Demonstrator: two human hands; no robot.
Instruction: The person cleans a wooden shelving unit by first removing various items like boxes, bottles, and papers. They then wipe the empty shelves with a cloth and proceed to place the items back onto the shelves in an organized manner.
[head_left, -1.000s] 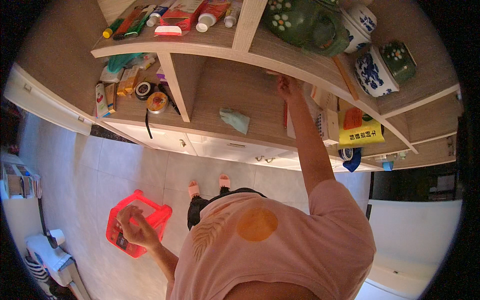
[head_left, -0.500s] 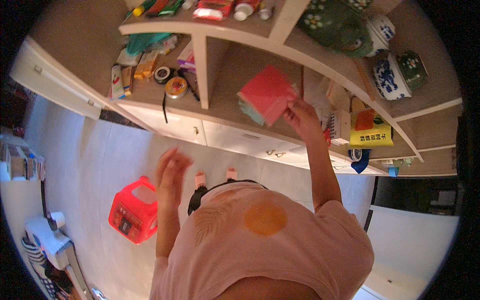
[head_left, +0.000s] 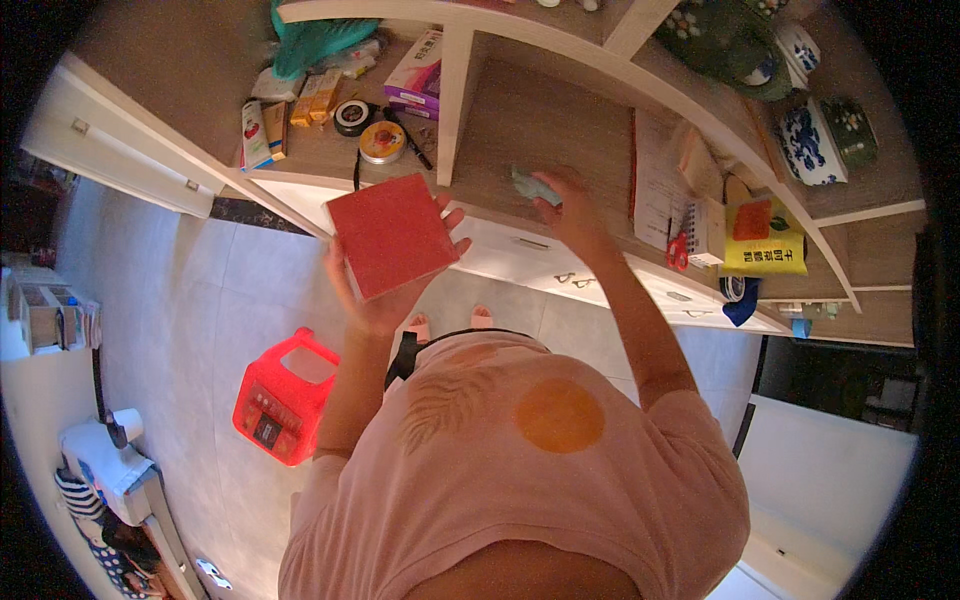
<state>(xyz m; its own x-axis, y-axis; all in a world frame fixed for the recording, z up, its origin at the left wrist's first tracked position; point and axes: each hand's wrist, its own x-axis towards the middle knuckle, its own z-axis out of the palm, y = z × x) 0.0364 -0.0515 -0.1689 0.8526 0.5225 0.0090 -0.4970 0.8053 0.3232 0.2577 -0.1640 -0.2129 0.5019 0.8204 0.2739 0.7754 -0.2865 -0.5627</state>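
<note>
Left hand (head_left: 383, 311): fingers grasping red square box (head_left: 392, 236), held just before near edge of shelf (head_left: 590, 145). Right hand (head_left: 577, 212): fingers pinching pale green cloth (head_left: 532, 187) over shelf; whether cloth touches it, cannot tell. Red scissors (head_left: 677, 251) farther right; red jug (head_left: 262, 395) on floor (head_left: 190, 350), left

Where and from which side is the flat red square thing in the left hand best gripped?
I would grip the flat red square thing by its far edge, coming from the side of the shelf, thumb above and fingers below. The left hand carries it from beneath, with a thumb at its left and fingertips beyond its right, so the straight far edge seems freest.
</note>
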